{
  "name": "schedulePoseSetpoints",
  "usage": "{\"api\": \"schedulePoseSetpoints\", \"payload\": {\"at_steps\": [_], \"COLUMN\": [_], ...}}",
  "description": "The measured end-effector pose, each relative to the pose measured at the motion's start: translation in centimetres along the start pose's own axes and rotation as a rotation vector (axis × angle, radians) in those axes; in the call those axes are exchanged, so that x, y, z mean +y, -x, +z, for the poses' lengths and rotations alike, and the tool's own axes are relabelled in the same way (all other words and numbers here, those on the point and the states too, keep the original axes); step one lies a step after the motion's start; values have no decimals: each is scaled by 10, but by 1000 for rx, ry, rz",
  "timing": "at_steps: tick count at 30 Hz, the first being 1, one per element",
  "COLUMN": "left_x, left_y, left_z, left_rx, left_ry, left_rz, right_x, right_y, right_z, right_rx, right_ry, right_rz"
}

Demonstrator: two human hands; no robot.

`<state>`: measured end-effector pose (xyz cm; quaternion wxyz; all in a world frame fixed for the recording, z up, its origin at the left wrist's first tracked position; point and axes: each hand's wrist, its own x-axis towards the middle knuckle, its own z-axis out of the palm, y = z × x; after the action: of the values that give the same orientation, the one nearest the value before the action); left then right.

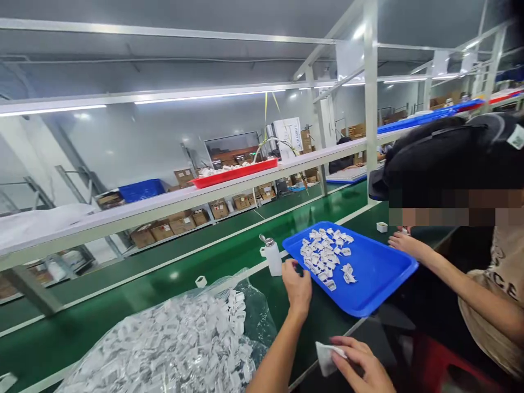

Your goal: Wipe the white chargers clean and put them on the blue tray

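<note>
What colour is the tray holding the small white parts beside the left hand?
Blue, in the head view.

Left forearm (pixel 278 349) extends forward; left hand (pixel 298 286) is raised, fingers bent, thumb apart from the fingertips. Right hand (pixel 362 363) is positioned nearer the body; thumb and fingers form a pinch.

factory assembly line with green conveyor (pixel 180 272)
</note>
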<state>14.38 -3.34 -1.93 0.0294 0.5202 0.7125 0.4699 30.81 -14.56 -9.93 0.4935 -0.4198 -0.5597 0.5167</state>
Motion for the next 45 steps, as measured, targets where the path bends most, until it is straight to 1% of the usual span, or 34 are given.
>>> {"api": "schedulePoseSetpoints", "payload": {"at_steps": [3, 5, 6, 8, 9, 11, 15, 17, 19, 23, 27, 32, 35, 39, 45], "left_x": [-31, -49, -57, -69, -73, -78, -81, -81, -82, -81, -74, -66, -63, -60, -52], "left_y": [-27, -45, -53, -68, -75, -86, -100, -102, -102, -93, -79, -67, -63, -61, -68], "left_z": [-22, -29, -31, -33, -33, -33, -30, -29, -30, -41, -54, -66, -71, -75, -82], "left_rx": [179, 229, 228, 188, 157, 84, -32, -65, -94, -158, -248, -333, -350, -344, -372], "left_ry": [-62, -99, -109, -114, -111, -96, -89, -112, -143, -206, -294, -475, -631, -830, -993], "left_rz": [-134, -199, -218, -226, -215, -167, -72, -43, 17, 247, 485, 700, 789, 860, 960], "right_x": [-4, -3, -1, 6, 11, 21, 38, 43, 46, 46, 40, 28, 23, 21, 23], "right_y": [-46, -82, -99, -126, -135, -145, -147, -148, -150, -153, -150, -144, -141, -141, -145], "right_z": [39, 64, 75, 92, 97, 103, 101, 99, 99, 101, 101, 98, 96, 95, 98], "right_rx": [-74, -135, -144, -125, -108, -76, -57, -50, -39, -18, 2, 2, -17, -44, -51], "right_ry": [-93, -195, -256, -362, -401, -455, -504, -530, -562, -640, -716, -782, -807, -827, -822], "right_rz": [-23, -36, -27, 9, 25, 39, 29, 40, 64, 88, 100, 103, 106, 106, 110]}}
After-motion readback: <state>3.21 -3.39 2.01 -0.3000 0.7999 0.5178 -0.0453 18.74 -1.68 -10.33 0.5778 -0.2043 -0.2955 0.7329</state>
